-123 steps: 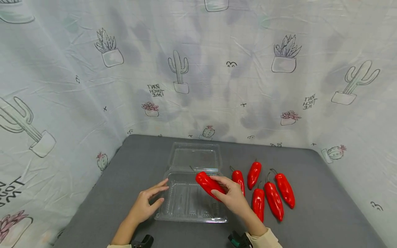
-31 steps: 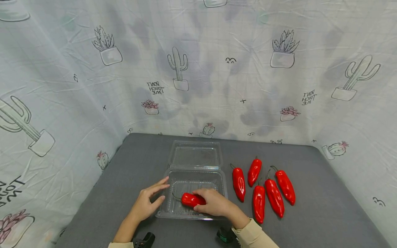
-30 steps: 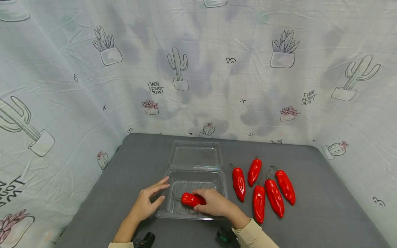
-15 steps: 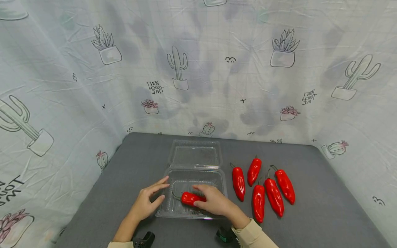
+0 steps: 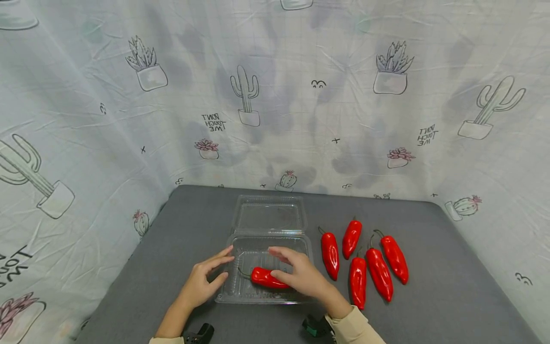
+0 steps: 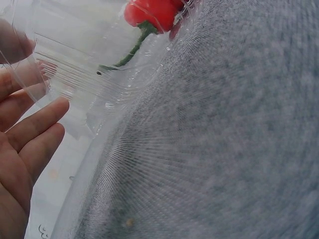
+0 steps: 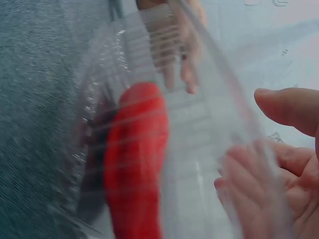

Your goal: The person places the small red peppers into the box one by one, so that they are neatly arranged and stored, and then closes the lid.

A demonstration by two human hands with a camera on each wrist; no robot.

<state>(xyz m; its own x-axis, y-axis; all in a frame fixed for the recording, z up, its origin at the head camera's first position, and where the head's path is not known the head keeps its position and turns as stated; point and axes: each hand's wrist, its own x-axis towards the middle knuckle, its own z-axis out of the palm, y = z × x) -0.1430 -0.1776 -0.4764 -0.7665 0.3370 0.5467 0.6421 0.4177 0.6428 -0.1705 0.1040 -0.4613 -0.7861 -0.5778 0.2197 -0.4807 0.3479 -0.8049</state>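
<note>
Head view: my right hand, fingers loosely parted, partly hides the red chili pepper inside the clear clamshell container, thumb contact unclear; my left hand, fingers extended, is at its left rim; five more chilies lie right of the container

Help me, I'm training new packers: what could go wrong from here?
The right hand is spread over the clear container, so it might catch the rim and shift it. The pepper inside lies on its side, ungripped, and could roll if nudged. The right sleeve sits close to the nearest pepper outside and could bump it.
</note>
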